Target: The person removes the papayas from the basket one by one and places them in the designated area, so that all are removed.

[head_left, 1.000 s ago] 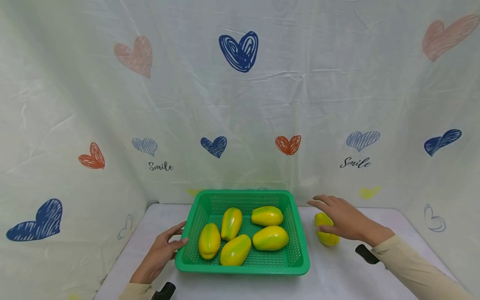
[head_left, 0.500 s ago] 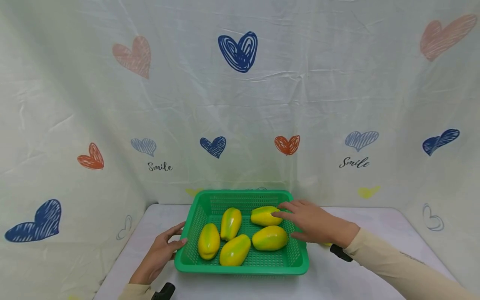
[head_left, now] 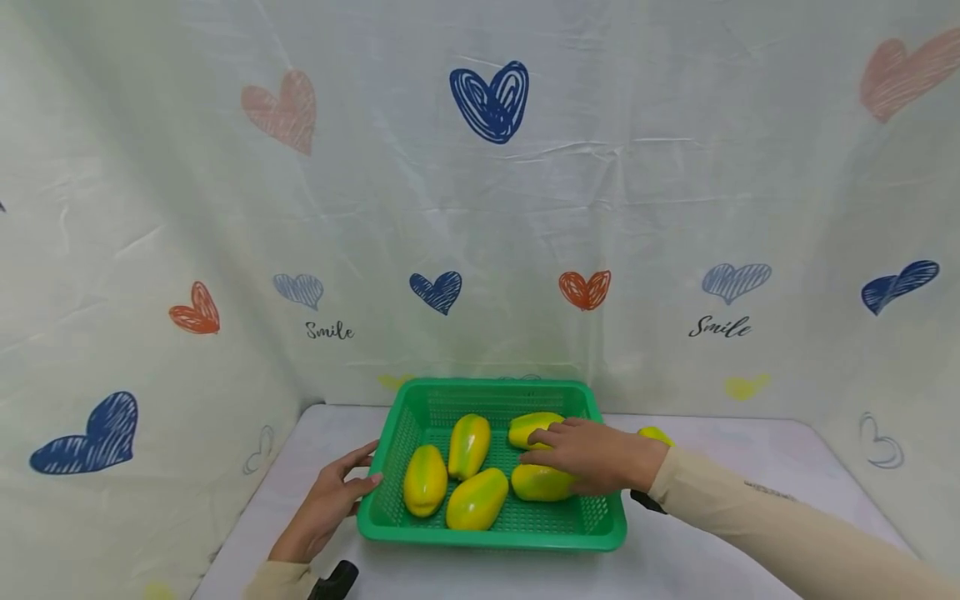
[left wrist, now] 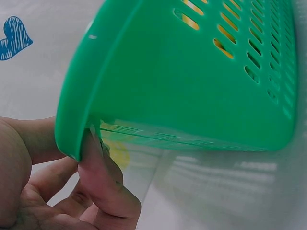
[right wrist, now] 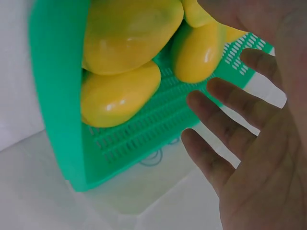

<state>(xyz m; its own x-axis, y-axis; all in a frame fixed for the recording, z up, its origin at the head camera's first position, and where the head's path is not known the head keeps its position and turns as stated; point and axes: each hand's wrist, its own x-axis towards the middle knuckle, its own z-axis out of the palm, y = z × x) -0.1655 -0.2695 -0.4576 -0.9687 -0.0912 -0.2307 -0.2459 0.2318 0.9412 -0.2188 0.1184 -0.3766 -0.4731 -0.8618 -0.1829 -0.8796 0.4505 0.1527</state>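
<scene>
A green plastic basket (head_left: pixel 491 538) with slotted walls holds several yellow papayas (head_left: pixel 477 500) tinged with green. On its left side, my left hand (head_left: pixel 322 510) pinches the rim between thumb and fingers; the left wrist view shows the fingers (left wrist: pixel 103 177) under the lip. My right hand (head_left: pixel 592 457) reaches in over the right wall, its fingers spread above the two right-hand papayas and partly covering them. In the right wrist view, the right hand (right wrist: pixel 254 143) has straight, parted fingers with nothing between them.
Another papaya (head_left: pixel 655 434) lies on the table right of the basket, mostly hidden behind the right wrist. A white cloth covers the table (head_left: pixel 750 467). Close behind hangs a pale curtain (head_left: pixel 510 217) printed with hearts.
My right hand has moved left from over the papaya outside the basket to over those inside. The left hand keeps its hold on the rim, and the papayas in the basket lie as before.
</scene>
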